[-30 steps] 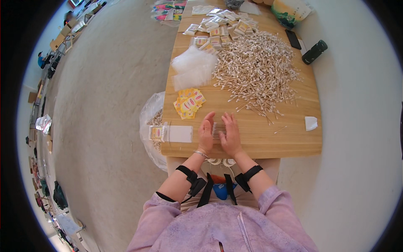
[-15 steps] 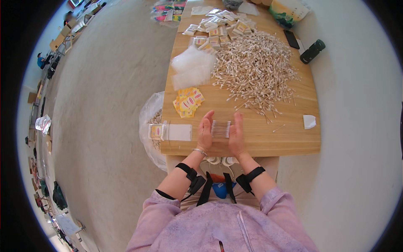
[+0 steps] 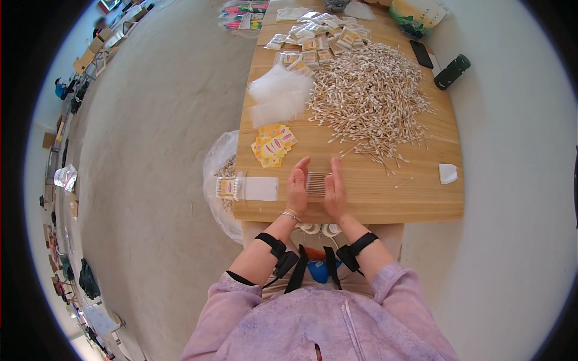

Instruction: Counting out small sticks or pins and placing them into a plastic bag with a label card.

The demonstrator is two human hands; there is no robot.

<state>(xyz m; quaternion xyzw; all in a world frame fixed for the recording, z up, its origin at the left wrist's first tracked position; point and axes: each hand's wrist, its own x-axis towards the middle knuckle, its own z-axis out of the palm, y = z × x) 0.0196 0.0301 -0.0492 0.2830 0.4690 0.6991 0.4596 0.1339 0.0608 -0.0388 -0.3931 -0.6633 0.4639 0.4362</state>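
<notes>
while the two hands stand on edge on the tabletop, a small row of cotton swabs is pressed between them, near the front edge. the left hand is held flat and open, with its palm against one end of the row. the right hand is held the same way against the other end. nothing is gripped by the fingers; the swabs are only squeezed from both sides.

the swabs are judged to be very light and thin, with stiff little sticks and soft tips. they can roll and slip apart easily, so they are best held by the ends, all together, with a gentle push.

a big heap of loose swabs is spread over the middle of the tabletop, well apart from the hands. just left of the left hand, a white flat packet is laid at the edge, with a small filled packet touching it. a little pile of yellow cards is seen above them. clear empty bags are piled further back. at the far end, many small filled packets are laid out. a clear plastic bag hangs beside the tabletop on the left, and swabs seem to be held in it. a small white scrap lies at the right edge.
</notes>
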